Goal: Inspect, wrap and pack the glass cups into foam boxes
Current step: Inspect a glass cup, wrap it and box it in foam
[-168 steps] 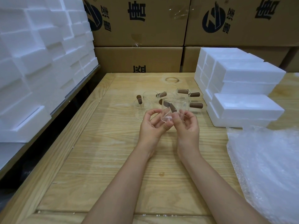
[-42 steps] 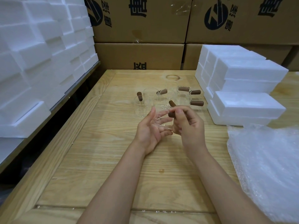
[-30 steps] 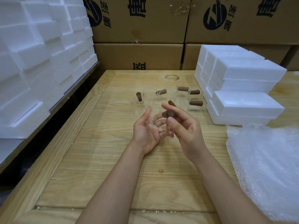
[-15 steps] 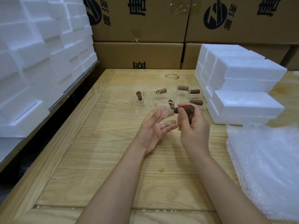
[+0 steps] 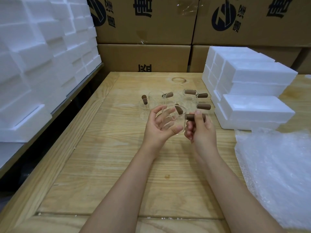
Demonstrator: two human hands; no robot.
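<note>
Cup [image 5: 174, 122], of clear glass with a brown handle [image 5: 196, 117], is judged to be at the inspection step, the first of the three. No wrap is seen on it, and nothing is seen packed. Several other cups [image 5: 189, 103] are stood bare in a cluster toward the far edge of the worktop [image 5: 109, 165], about midway along it. The bubble wrap [image 5: 277, 174] is piled along the right edge, toward the front, and is touched by neither hand. The foam boxes [image 5: 257, 110] are stacked at the far right corner, and no open one can be made out there. Wrapping and packing are thus judged to be left for the held cup and for every cup in the cluster.

The cup is held clear of the worktop, above its middle, just on the near side of the cluster. Its glass body is cradled by the left hand [image 5: 158, 130], whose thumb is set under it and whose fingers are curved up round its left side. Its handle is pointed to the right and is pinched by the right hand [image 5: 202, 132] between thumb and fingers. The cup is thus found between the two hands and gripped by both. Which way its mouth is turned cannot be told through the clear glass.
</note>
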